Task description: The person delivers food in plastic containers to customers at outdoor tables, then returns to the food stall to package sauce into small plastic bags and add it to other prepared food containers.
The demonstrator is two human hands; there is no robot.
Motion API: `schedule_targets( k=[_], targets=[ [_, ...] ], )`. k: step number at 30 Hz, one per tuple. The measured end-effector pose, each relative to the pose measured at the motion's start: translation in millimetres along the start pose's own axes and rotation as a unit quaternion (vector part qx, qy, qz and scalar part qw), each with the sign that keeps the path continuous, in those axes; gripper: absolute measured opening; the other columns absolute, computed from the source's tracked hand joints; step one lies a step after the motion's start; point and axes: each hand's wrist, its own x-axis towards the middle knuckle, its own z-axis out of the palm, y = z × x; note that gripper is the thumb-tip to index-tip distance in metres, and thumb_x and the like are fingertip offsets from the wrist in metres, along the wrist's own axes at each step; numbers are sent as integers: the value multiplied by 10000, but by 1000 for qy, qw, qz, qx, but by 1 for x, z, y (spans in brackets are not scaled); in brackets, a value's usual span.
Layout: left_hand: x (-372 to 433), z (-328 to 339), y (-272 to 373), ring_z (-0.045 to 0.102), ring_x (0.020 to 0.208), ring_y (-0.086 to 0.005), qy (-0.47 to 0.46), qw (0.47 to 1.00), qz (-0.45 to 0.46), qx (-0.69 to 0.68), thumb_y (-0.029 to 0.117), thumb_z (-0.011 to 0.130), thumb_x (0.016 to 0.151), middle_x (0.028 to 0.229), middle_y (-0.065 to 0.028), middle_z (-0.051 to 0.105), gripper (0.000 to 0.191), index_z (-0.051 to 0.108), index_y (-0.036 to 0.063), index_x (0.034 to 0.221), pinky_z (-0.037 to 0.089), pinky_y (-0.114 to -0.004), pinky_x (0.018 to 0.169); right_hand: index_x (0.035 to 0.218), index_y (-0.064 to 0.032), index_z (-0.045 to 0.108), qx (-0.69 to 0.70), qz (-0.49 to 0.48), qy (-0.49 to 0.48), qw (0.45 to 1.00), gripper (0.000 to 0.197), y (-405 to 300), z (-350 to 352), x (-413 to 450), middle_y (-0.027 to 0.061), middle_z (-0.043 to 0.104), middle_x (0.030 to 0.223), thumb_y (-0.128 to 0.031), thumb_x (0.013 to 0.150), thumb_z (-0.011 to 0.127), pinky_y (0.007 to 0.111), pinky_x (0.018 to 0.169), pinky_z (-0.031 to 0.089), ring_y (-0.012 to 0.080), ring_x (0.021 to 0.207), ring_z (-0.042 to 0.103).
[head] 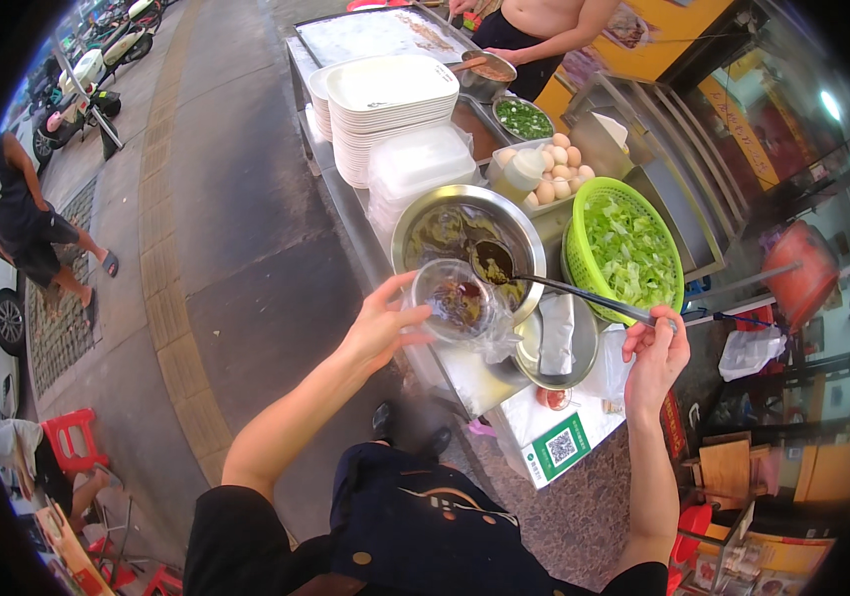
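Note:
My left hand (387, 319) grips a clear plastic bowl (454, 302) with dark brown liquid in its bottom and a thin clear bag hanging off its right side. The bowl is over the near edge of a steel basin (404, 223) of dark sauce. In my right hand (656, 349) is the end of a long ladle handle (589, 296). The ladle's scoop (493, 262), filled with dark sauce, is at the basin's right side, just beyond the bowl. Below the basin stands a round metal pan (529, 357) with a pale wrapped packet (557, 335) across it.
Right of the basin is a green basket (577, 223) of chopped lettuce (630, 253). Eggs (560, 170), a squeeze bottle (518, 175), scallions (523, 119), plastic containers (421, 160) and stacked white trays (391, 82) stand beyond. A person (536, 37) works at a griddle (365, 37).

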Motion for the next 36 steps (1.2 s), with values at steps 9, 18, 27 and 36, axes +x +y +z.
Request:
schedule_targets(
  k=[9,18,27,36],
  targets=[
    [15,18,1,607,900,-196,-17,1000,-11,-16,-20,603,835,1016,-82,581,549,417,128,1330,567,-416,738,979,26,486,-181,-299,-67,935,113,25,-32,-71,115,590,697,13,912,395,253,522,464,144,565,570],
    [-7,8,-13,610,912,-194,3,1000,-7,-6,-20,590,844,1056,-85,589,523,423,124,1318,571,-405,733,1047,-3,477,24,-21,49,998,184,33,-8,-50,128,586,756,-149,980,387,250,525,454,142,564,550],
    [-54,10,-34,624,928,-196,-2,999,3,-38,-29,583,845,1092,-99,596,516,405,95,1314,592,-349,687,1059,8,496,-54,-118,-67,989,167,115,11,-60,117,607,802,-94,966,401,257,576,491,143,631,586],
    [-83,17,-70,607,941,-192,19,998,15,-59,-28,582,838,1104,-91,587,548,398,104,1337,569,-360,710,1090,43,535,-88,-21,-147,985,215,118,37,-76,100,625,880,-95,926,516,261,596,507,143,691,612]
  ],
)
